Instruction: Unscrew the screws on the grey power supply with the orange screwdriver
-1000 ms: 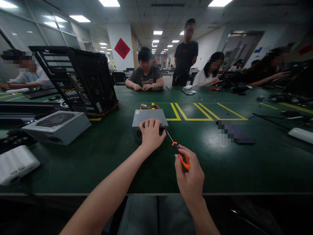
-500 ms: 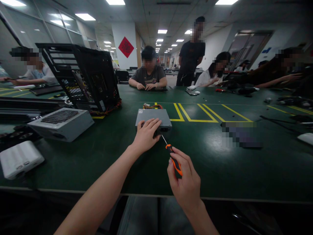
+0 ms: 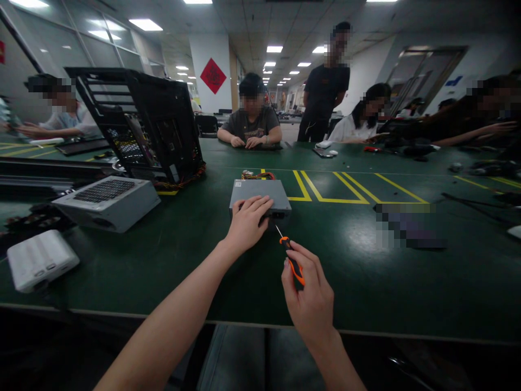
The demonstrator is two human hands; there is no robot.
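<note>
A grey computer power supply [image 3: 261,190] sits on the green table in front of me, with a bundle of coloured wires [image 3: 260,174] at its far side. My left hand [image 3: 249,220] lies over its near left part, fingers on the top and thumb down at the near face, gripping it. Beside the socket, the near face is partly hidden by that hand. In my right hand [image 3: 307,285] is a screwdriver [image 3: 296,270] with an orange and black handle. Its thin shaft points up and left, the tip close to the near lower edge; contact cannot be made out.
At left stand an open black computer case [image 3: 142,125], a second power supply [image 3: 108,201] and a white box-shaped device [image 3: 43,259]. A blurred dark object [image 3: 411,228] lies at right. Across the table sits a person [image 3: 253,122]; others are around, one standing.
The view has shifted slightly, moving the scene a little to the right. The screwdriver tip sits slightly farther right of my left thumb. Both hands keep their holds.
</note>
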